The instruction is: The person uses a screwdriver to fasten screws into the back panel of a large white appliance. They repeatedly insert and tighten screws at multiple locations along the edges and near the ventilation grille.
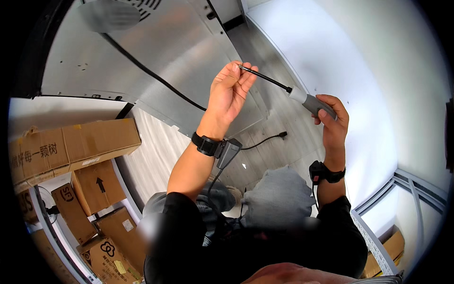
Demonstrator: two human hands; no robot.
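Observation:
My right hand (332, 113) is wrapped round the grey handle of a screwdriver (309, 101). Its dark shaft slants up and left to my left hand (229, 90), whose thumb and fingers pinch a small shiny metal piece (240, 67) at the tip. Whether that piece is a screw or the bit itself is too small to tell. Both hands are raised in front of a large bare metal panel (156, 61) with vent slots. A black power cord (151, 73) runs down across the panel and passes behind my left wrist.
A plug (283, 135) lies on the light wood-look floor (156, 146). At left, cardboard boxes (101, 142) are stacked on and in a metal-framed rack (61, 246). A large white panel (331, 61) stands at right, with a grey metal frame (416, 189) near it. Each wrist wears a strapped device.

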